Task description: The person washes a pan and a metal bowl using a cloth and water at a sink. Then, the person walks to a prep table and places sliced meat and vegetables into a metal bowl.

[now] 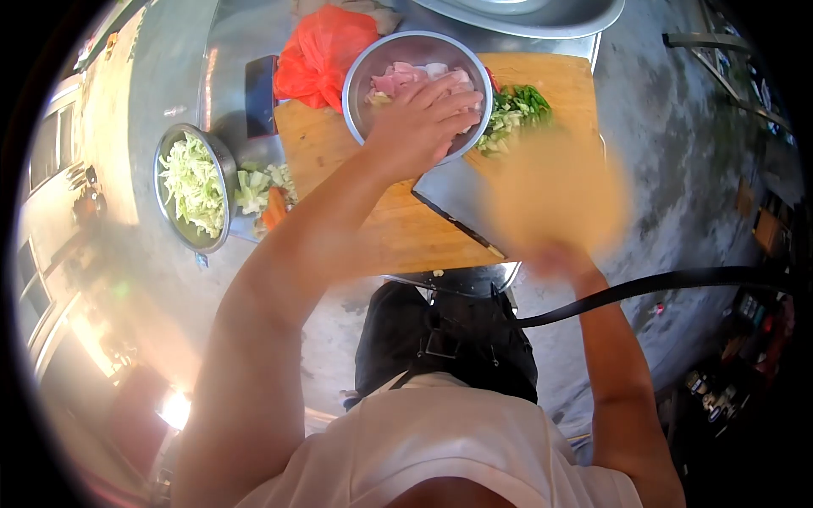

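Pale pink meat (398, 78) fills part of a metal bowl (364, 63) on the wooden cutting board (381, 233). My left hand (423, 118) lies on the meat inside the bowl, fingers stretched out. To the right, my right hand (555, 256) is closed on the lower end of a round tan object (555, 190), blurred by motion, above the board's right part. Between the hands a cleaver (457, 203) lies on the board, partly covered by the tan object. Chopped greens (523, 108) sit right of the bowl.
A second metal bowl (222, 161) of shredded pale green vegetable (195, 186) stands on the left, with cut vegetables and orange pieces (273, 207) beside it. A red plastic bag (318, 59) and dark flat object (261, 95) are behind. A large basin (542, 24) stands farther back.
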Demonstrator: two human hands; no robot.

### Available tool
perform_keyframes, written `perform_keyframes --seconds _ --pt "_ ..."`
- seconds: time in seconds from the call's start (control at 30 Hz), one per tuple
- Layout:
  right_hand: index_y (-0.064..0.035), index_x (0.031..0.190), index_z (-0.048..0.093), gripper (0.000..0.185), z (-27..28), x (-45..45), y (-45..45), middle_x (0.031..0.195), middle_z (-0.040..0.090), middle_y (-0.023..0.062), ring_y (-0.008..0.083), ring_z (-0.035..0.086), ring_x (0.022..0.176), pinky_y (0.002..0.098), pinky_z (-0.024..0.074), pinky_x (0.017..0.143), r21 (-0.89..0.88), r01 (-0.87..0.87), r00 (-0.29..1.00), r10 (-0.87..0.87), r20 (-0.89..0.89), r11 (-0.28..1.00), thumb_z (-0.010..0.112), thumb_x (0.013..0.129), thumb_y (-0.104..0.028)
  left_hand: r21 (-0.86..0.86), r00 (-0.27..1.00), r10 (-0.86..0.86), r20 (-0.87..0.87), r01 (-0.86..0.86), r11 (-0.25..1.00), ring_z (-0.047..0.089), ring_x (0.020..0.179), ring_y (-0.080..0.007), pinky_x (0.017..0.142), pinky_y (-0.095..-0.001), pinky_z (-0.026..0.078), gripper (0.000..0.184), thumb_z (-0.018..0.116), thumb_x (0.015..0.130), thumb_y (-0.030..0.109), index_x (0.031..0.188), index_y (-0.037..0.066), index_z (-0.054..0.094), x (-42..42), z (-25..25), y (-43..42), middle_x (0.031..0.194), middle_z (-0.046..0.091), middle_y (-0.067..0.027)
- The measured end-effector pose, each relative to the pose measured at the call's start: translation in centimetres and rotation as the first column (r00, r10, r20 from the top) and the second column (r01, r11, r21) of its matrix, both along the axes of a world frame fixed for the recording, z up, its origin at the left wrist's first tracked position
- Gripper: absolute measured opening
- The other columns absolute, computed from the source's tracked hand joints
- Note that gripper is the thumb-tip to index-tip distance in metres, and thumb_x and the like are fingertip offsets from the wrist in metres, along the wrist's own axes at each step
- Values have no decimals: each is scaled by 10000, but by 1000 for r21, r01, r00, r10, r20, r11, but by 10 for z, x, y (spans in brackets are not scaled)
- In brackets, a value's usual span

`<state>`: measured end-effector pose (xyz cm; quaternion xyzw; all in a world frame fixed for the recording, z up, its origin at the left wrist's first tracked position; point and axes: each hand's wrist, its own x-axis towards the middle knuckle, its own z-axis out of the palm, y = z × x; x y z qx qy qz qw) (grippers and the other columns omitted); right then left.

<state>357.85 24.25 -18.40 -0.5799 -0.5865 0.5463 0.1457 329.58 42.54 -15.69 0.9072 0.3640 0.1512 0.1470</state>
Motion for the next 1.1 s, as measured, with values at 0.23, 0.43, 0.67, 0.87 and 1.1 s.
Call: perform_keyframes --seconds 0.23,0.43,0.67,0.87,1.1 --pt "7 1107 543 322 -15 -34 4 971 576 176 349 515 927 422 428 835 157 31 995 -45 86 987 552 786 -20 42 959 -263 -103 269 962 365 1274 -250 1000 -424 345 404 686 672 112 1060 150 578 5 -14 21 1265 482 -12" --pt "15 1040 562 227 42 -87 60 818 593 131 260 584 710 348 486 648 301 209 970 -237 57 930 561 855 -116 35 972 -223 -76 226 973 370 1267 -263 1004 -427 336 365 691 663 128 1008 134 573 8 -25 20 1236 484 -46" --pt "20 880 563 224 25 -138 114 633 550 48 119 516 483 273 420 463 -381 464 816 -553 -167 800 543 891 -203 63 940 -334 -69 338 939 380 1255 -264 1019 -431 320 313 670 663 140 962 145 577 3 -26 27 1193 501 -31" --pt "-1 789 547 206 23 -151 111 580 552 49 127 499 434 276 403 431 -443 464 818 -563 -117 767 540 889 -181 233 972 -25 -234 81 969 441 1154 -237 1017 -439 315 301 686 663 164 950 151 597 1 -31 41 1137 535 -9" --pt "-3 825 538 188 20 -155 112 626 578 66 153 587 473 261 449 415 -555 541 653 -732 -196 632 528 897 -176 108 887 266 -377 -244 964 468 1080 -212 913 -403 335 367 704 688 221 1031 134 609 -19 -12 32 1105 548 -14"
